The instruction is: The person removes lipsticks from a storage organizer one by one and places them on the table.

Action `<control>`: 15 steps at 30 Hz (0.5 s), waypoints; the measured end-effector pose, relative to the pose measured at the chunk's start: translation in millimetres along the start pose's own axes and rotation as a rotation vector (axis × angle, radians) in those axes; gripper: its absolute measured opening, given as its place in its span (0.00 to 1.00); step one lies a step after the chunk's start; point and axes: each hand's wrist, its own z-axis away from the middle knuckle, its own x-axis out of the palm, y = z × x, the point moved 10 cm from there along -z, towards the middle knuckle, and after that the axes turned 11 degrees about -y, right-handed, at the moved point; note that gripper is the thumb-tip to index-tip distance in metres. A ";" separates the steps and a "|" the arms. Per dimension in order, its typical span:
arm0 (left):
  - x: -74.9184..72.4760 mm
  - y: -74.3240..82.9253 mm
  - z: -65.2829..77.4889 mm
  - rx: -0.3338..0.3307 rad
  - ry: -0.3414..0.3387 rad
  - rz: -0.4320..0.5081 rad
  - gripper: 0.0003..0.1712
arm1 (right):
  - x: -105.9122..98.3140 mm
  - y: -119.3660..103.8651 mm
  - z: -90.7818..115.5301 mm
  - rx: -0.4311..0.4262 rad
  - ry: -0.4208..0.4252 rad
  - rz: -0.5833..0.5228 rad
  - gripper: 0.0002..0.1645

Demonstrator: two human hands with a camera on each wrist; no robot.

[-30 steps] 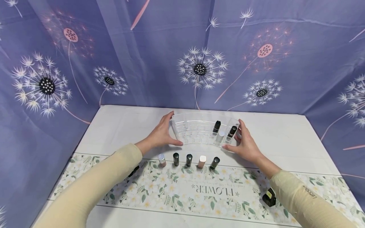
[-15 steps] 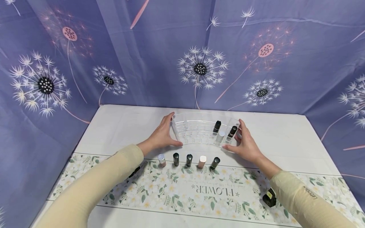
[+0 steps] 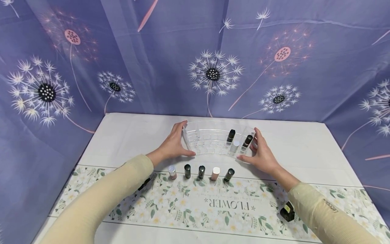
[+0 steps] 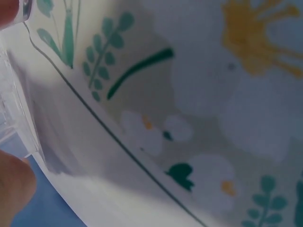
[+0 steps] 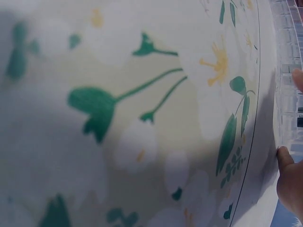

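Observation:
A clear curved lipstick organizer (image 3: 207, 144) with stepped rows stands on the table in the head view. My left hand (image 3: 173, 144) holds its left end, thumb at the front corner and fingers behind. At the opposite end my right hand (image 3: 263, 154) grips it likewise. Two black lipsticks (image 3: 231, 136) and a silver-white one (image 3: 235, 147) stand in its right part. In front is a row of upright tubes: a clear-capped one (image 3: 172, 172), black ones (image 3: 187, 171) and a pinkish one (image 3: 215, 173). Part of the organizer (image 5: 289, 94) shows in the right wrist view.
A floral runner (image 3: 225, 217) lettered FLOWER crosses the white table (image 3: 137, 135). A black device (image 3: 287, 212) with a yellow-green mark is by the right forearm. Behind the table hangs a purple dandelion-print curtain (image 3: 170, 67).
The whole head view shifts very slightly. Both hands stay on the organizer, and the lipsticks stay where they were.

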 end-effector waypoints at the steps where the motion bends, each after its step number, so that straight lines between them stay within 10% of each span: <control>1: -0.3 0.0 -0.2 0.004 0.002 0.001 0.81 | -0.1 -0.3 -0.2 -0.006 0.002 -0.006 0.82; 15: 0.2 -4.9 -3.5 0.010 0.001 0.033 0.82 | 0.8 -2.0 -0.6 -0.033 0.002 -0.065 0.84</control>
